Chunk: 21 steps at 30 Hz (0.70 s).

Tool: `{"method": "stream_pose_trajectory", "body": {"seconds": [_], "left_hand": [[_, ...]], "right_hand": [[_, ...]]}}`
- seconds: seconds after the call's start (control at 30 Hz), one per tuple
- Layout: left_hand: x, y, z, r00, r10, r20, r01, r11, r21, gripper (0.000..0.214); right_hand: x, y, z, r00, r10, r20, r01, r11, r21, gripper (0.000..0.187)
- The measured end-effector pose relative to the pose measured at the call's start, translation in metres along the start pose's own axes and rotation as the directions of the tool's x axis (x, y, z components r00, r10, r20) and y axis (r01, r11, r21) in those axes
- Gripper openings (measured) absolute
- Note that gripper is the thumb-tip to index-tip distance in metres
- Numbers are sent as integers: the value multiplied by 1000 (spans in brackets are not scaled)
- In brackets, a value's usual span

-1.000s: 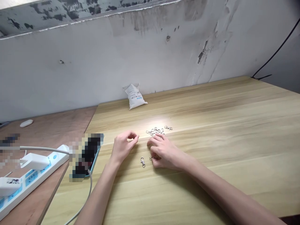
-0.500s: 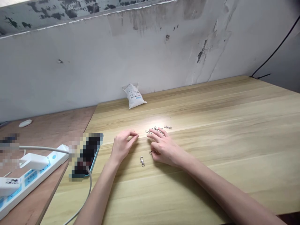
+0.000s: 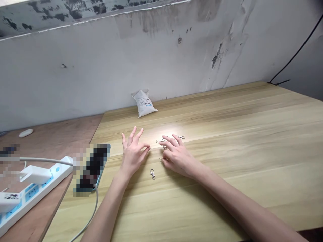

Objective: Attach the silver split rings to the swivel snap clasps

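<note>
My left hand (image 3: 132, 154) pinches a tiny thing (image 3: 150, 147) between thumb and index finger, its other fingers spread upward; the thing is too small to name. Thumb and index of my right hand (image 3: 176, 157) are closed on a small metal piece (image 3: 160, 159), mostly hidden, whose thin end pokes out to the left. Beneath and behind that hand's raised fingers lie several silver swivel clasps (image 3: 180, 137), partly covered. One silver swivel clasp (image 3: 152, 174) rests alone on the wooden table (image 3: 227, 151), nearer to me, below the gap between my hands.
A white labelled packet (image 3: 145, 105) stands by the wall at the back. On the left are a phone (image 3: 102, 174) with a pale cable (image 3: 94, 211), a white power strip (image 3: 37, 193) with plugs, and a small white oval object (image 3: 26, 133) on a brown surface.
My left hand's middle, ring and little fingers have lifted and spread, while its pinch stays closed. The right hand's pinch has risen slightly, with the metal piece showing at its fingertips.
</note>
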<state>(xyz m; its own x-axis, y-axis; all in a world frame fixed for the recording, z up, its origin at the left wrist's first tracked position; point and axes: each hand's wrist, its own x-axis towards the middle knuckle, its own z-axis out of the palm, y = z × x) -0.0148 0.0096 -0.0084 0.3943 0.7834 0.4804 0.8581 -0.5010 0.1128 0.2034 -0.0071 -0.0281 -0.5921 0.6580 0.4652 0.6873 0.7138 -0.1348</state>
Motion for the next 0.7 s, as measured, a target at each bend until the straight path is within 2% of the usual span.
{"method": "stream_pose_trajectory", "body": {"seconds": [0.17,0.33,0.5,0.7], "left_hand": [[3,17,-1,994,102,-50,-97,991,90,12],[5,31,0,976,196,-100,-186,977,102,18],[4,33,3,961,253,-110,-243,966,93,20],[3,31,5,961,260,-98,-256,965,55,16]], "right_hand": [[2,0,-6,989,97,-112,-104,993,-54,18],[2,0,-6,988,106,-114,-114,992,-62,19],[2,0,-4,988,106,-109,-113,992,-58,21],[2,2,-4,986,121,-117,-126,991,-34,19]]}}
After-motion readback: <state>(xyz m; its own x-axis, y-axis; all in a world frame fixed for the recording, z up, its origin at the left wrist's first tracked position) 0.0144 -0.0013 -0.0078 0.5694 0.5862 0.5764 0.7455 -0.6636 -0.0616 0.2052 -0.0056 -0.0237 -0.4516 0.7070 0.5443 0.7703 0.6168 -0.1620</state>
